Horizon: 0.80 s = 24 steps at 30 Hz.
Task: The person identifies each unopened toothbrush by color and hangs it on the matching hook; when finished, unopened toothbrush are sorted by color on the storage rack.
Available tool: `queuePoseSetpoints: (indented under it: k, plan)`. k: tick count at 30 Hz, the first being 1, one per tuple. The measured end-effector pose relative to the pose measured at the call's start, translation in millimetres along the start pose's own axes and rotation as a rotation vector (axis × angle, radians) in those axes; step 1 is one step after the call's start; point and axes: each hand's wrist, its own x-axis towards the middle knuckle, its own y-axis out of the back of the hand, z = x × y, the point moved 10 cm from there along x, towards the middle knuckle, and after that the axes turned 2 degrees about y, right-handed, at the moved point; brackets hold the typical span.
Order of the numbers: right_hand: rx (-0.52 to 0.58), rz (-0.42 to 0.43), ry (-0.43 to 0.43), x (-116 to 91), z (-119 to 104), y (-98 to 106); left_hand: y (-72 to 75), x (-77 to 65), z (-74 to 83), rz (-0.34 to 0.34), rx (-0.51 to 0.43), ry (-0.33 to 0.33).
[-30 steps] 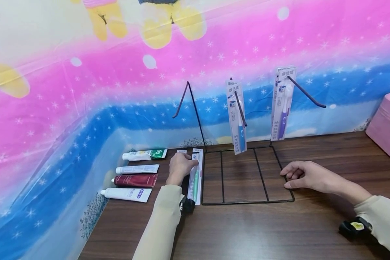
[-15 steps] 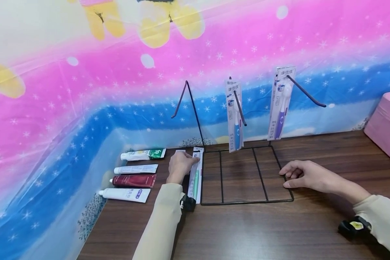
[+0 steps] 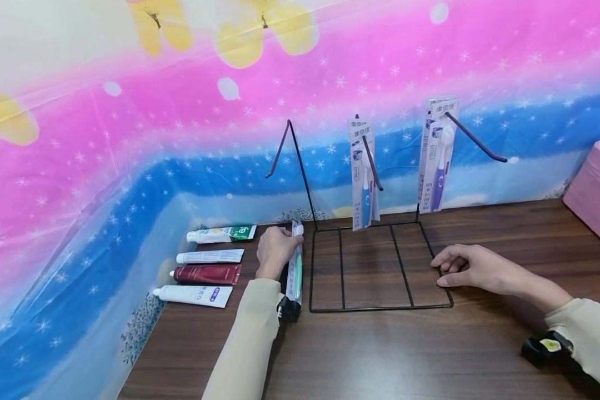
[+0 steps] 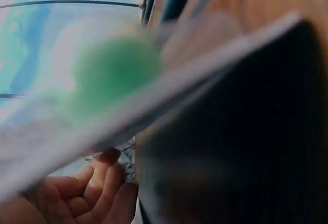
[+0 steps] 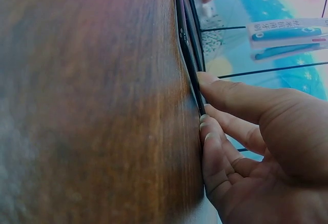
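In the head view my left hand [image 3: 275, 251] pinches a packaged green toothbrush [image 3: 296, 266] by its upper part. The pack is tipped up on its edge, left of the black wire rack [image 3: 380, 308]. Up close in the left wrist view, the blurred pack [image 4: 118, 75] crosses in front of my curled fingers. My right hand [image 3: 467, 268] holds the right side of the rack's base with thumb and fingertips at the wire, as the right wrist view also shows. Packaged blue toothbrushes [image 3: 366, 200] hang from the middle hook, purple ones [image 3: 440, 183] from the right hook.
Several toothpaste tubes lie in a column at the left, among them a dark red one [image 3: 207, 274] and a green-and-white one [image 3: 222, 234]. The rack's left hook [image 3: 279, 147] is bare. A pink box [image 3: 595, 189] stands at the far right, against the patterned backdrop cloth [image 3: 205, 183].
The green toothbrush pack has gone from lying flat to tilted on its edge, lifted by my left hand and shifted slightly left. My right hand stays at the rack.
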Motion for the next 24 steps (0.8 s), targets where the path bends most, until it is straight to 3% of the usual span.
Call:
queuePoseSetpoints:
  k: [5, 12, 17, 24]
  plan:
    - [0.004, 0.001, -0.002, -2, 1, 1, 15.0, -3.8, 10.5, 0.028, -0.053, -0.039]
    - [-0.001, 0.007, -0.003, -2, 1, 2, 45.1, -17.2, 41.3, 0.051, -0.241, -0.160]
    - [0.001, 0.000, 0.001, -2, 1, 2, 59.7, -35.8, 74.2, 0.034, -0.344, -0.282]
    - [0.006, 0.001, -0.011, 0, 3, -2, 88.5, -70.3, 117.4, 0.080, -0.464, -0.511]
